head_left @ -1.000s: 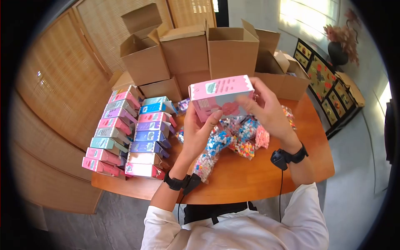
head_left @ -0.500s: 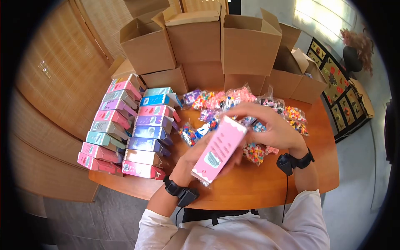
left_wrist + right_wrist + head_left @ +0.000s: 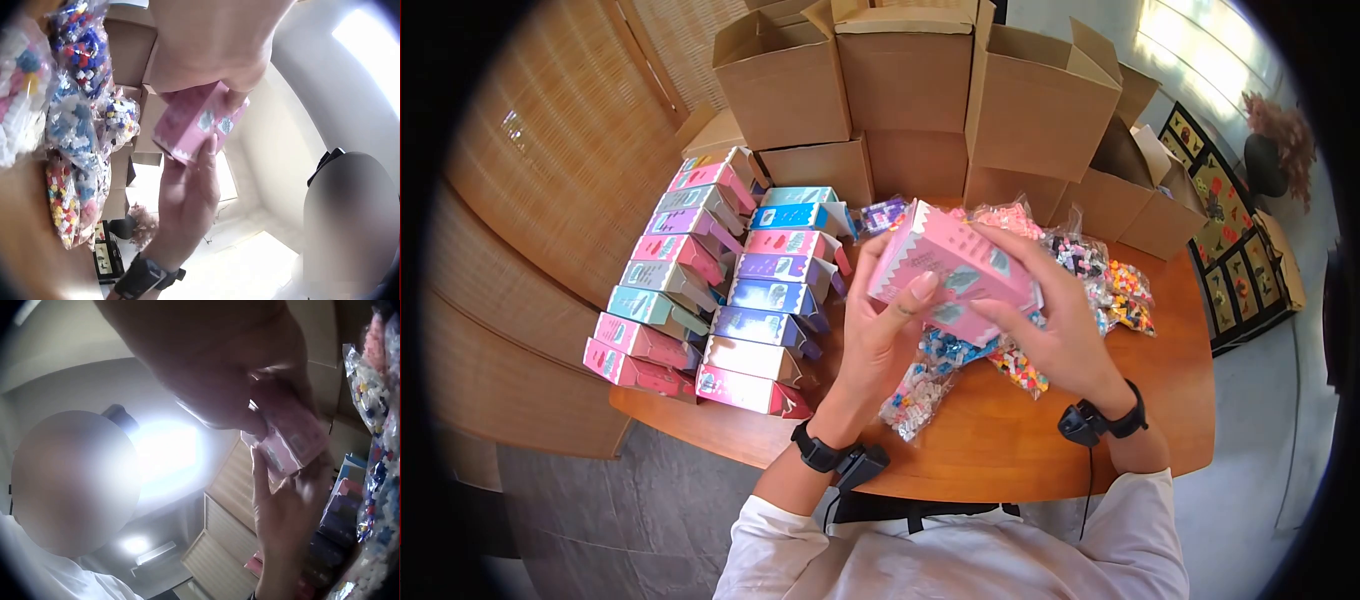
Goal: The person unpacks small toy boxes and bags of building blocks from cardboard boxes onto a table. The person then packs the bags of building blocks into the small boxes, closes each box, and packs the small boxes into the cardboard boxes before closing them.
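Note:
Both hands hold a small pink printed cardboard box (image 3: 960,270) with a white scalloped edge, tilted above the table. My left hand (image 3: 878,335) grips its left end, the thumb lying across the near face. At the other end my right hand (image 3: 1055,335) holds it, fingers over the top and thumb on the near side. The left wrist view shows the pink box (image 3: 194,122) between both hands. Beneath it, clear bags of small colourful pieces (image 3: 915,400) lie in a pile, partly hidden by the box and hands.
Two rows of small printed boxes (image 3: 765,325) with raised flaps stand on the left of the wooden table (image 3: 1000,455). Large open cardboard cartons (image 3: 1045,110) are stacked along the back. A decorated black cabinet (image 3: 1225,250) stands beyond the right edge.
Held by both hands throughout, the pink box has been turned, swinging from level to steeply slanted and then to a shallower tilt with other faces showing. The head view has shifted.

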Action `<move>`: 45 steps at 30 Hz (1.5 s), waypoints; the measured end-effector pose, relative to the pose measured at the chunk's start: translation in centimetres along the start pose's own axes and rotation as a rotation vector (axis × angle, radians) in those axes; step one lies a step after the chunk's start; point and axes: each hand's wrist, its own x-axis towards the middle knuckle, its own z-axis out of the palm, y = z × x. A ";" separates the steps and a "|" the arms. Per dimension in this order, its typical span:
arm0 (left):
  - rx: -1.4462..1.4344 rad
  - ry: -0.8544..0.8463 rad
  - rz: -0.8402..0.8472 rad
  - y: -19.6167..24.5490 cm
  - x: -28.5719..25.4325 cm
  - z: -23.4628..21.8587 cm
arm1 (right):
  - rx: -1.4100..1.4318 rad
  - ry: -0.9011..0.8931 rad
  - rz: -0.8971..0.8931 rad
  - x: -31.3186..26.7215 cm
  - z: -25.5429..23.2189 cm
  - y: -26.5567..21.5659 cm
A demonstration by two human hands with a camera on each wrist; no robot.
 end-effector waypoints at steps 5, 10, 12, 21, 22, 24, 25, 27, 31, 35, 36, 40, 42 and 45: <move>0.109 -0.034 0.025 0.9 0.5 0.0 | 0.231 0.027 -0.020 0.7 -1.7 -0.8; -0.176 -0.053 -0.059 0.5 0.7 -0.9 | 0.441 0.257 -0.125 0.8 0.0 0.3; -0.127 -0.049 -0.034 0.6 0.6 -0.7 | 0.328 0.288 -0.148 0.9 0.1 1.0; 0.283 -0.044 0.198 0.6 0.3 -0.2 | -0.080 0.084 -0.008 -0.2 -1.3 1.4; 0.347 -0.078 0.225 0.8 0.2 -0.1 | 0.055 0.045 0.098 -0.5 -1.4 1.6; 0.310 -0.028 0.181 1.2 -0.6 0.3 | 0.117 -0.058 0.133 -0.5 -2.3 1.0; 0.363 -0.060 0.176 1.4 -0.5 0.2 | 0.166 -0.065 0.152 -0.5 -2.6 0.6; 0.415 -0.098 0.180 2.2 -0.7 0.8 | 0.136 -0.068 0.168 -0.4 -2.8 -0.7; 0.481 -0.091 0.205 4.7 -2.9 1.4 | 0.146 0.025 0.018 -1.2 -3.9 -3.5; 0.715 -0.046 0.303 7.8 -6.8 0.3 | 0.248 0.053 0.254 -4.3 -8.3 -3.4; 0.734 -0.008 0.300 8.6 -7.9 -0.1 | 0.247 0.055 0.258 -4.7 -9.5 -2.6; 0.751 0.158 0.310 10.5 -11.3 -1.7 | 0.245 0.281 0.401 -6.4 -13.4 4.3; 0.742 0.149 0.289 10.2 -12.8 -2.5 | 0.175 0.323 0.467 -7.1 -14.0 8.2; 0.712 0.119 0.239 9.2 -14.1 -3.3 | -0.037 0.224 0.699 -8.1 -14.1 10.5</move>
